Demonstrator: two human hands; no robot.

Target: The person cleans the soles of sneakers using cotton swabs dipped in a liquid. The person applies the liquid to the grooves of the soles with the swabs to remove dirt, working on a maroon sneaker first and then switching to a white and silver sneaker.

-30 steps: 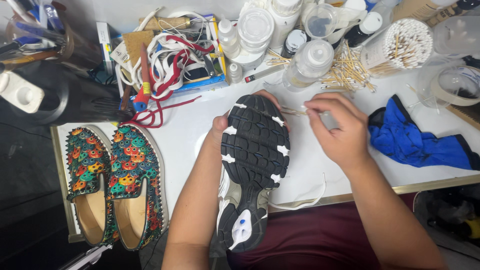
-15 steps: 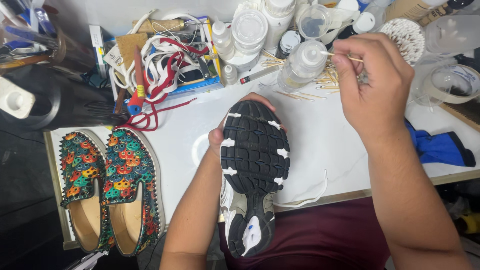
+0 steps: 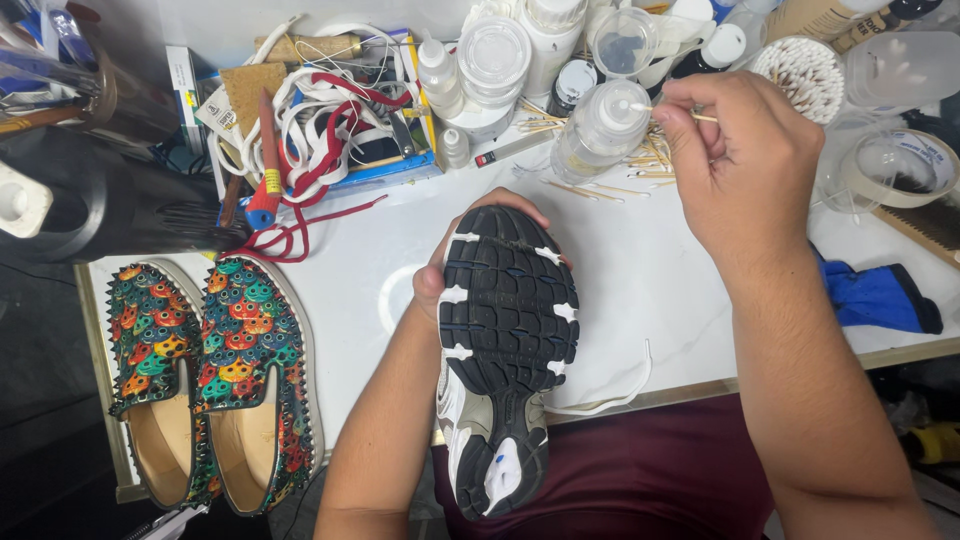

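At the far left of your white tabletop (image 3: 350, 260) lie two slip-on shoes with a bright multicoloured scale pattern and spiked edges (image 3: 205, 385), side by side and touching, toes pointing away from you; their heels run off the table's near edge. Behind them sits a tangle of red and white laces (image 3: 320, 130) over a blue-edged tray, with a red-handled tool (image 3: 265, 170) lying across it; how many laces there are cannot be counted.

Your left hand (image 3: 450, 265) is closed around one grey-and-white running shoe with a black lugged sole (image 3: 505, 350), held sole-up over the table's near edge above your lap. Most of that hand is hidden behind the shoe; only the thumb and fingertips show at the toe. A loose white lace (image 3: 610, 395) trails from under the shoe to its right.

Behind the shoe stands a cluster of clear and white plastic bottles and jars (image 3: 520, 60), partly cut off at the top. Your right hand (image 3: 745, 165) hovers above one clear squeeze bottle (image 3: 600, 125), fingers pinched shut on one wooden cotton swab (image 3: 675, 112) whose white tip meets the bottle's nozzle. Loose swabs are scattered beneath, and a round tub packed with swabs (image 3: 800, 75) stands just right of the hand. Further right are a roll of tape (image 3: 895, 165) and one crumpled blue cloth (image 3: 880, 298), partly covered by your forearm.
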